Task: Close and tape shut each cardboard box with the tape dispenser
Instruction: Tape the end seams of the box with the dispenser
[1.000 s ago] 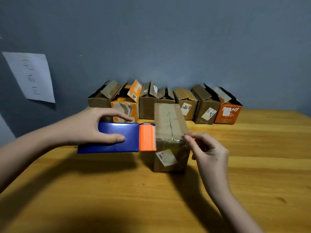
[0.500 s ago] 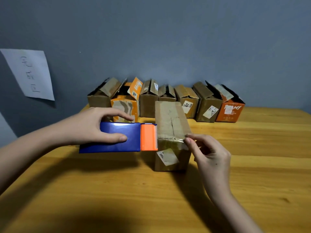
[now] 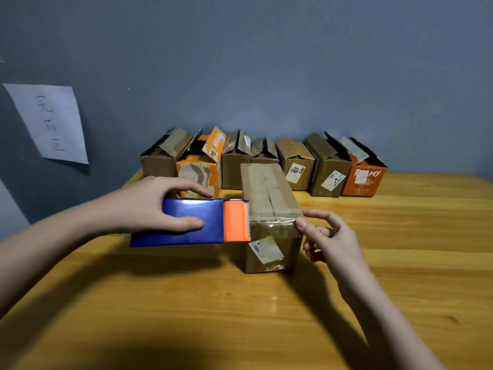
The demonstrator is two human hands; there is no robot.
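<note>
A closed brown cardboard box (image 3: pixel 266 193) stands lengthwise in the middle of the wooden table (image 3: pixel 240 316). Clear tape runs across its near top edge. My left hand (image 3: pixel 149 204) grips a blue tape dispenser (image 3: pixel 192 222) whose orange serrated head (image 3: pixel 236 220) touches the box's left near corner. My right hand (image 3: pixel 328 236) is at the box's right near corner, thumb and forefinger pinching the tape end against that edge.
Several small cardboard boxes (image 3: pixel 296 164) with flaps up stand in a row against the blue-grey wall, an orange one (image 3: pixel 362 180) at the right end and an orange-patterned one (image 3: pixel 198 174) at the left. A paper note (image 3: pixel 50 124) hangs on the wall at left.
The view has shifted slightly. My right fingers slid from the box's top edge to its right near corner. The dispenser stays against the box's left side.
</note>
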